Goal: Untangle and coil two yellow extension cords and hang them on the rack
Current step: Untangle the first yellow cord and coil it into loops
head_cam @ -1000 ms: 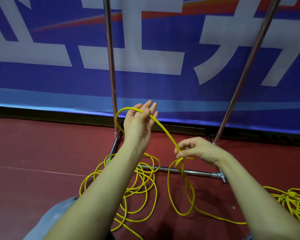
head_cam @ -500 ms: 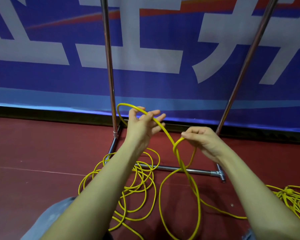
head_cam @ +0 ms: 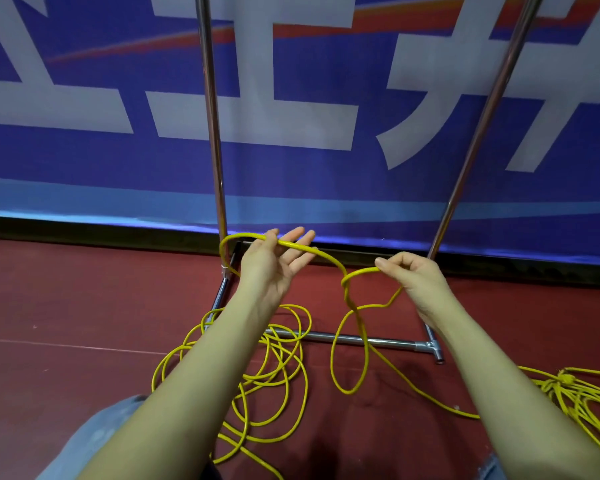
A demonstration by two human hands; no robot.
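A yellow cord (head_cam: 326,256) arcs between both hands above the red floor. My left hand (head_cam: 274,265) has its fingers straight and spread, with the cord running across them near the fingertips. My right hand (head_cam: 413,275) pinches a small loop of the same cord, and a longer loop (head_cam: 333,362) hangs below it. Loose coils of cord (head_cam: 274,372) lie on the floor under my left forearm. A second tangled yellow bundle (head_cam: 568,386) sits at the far right. The metal rack (head_cam: 361,340) stands in front of me with two uprights.
A blue banner (head_cam: 291,174) with large white characters covers the wall behind the rack. The rack's left upright (head_cam: 213,133) and slanted right upright (head_cam: 482,116) rise out of view. My jeans-clad knee (head_cam: 94,441) shows at the bottom left.
My right hand rose and moved right, drawing a small loop away from my left hand. My left hand dropped slightly with its fingers still spread. The hanging loop shortened.
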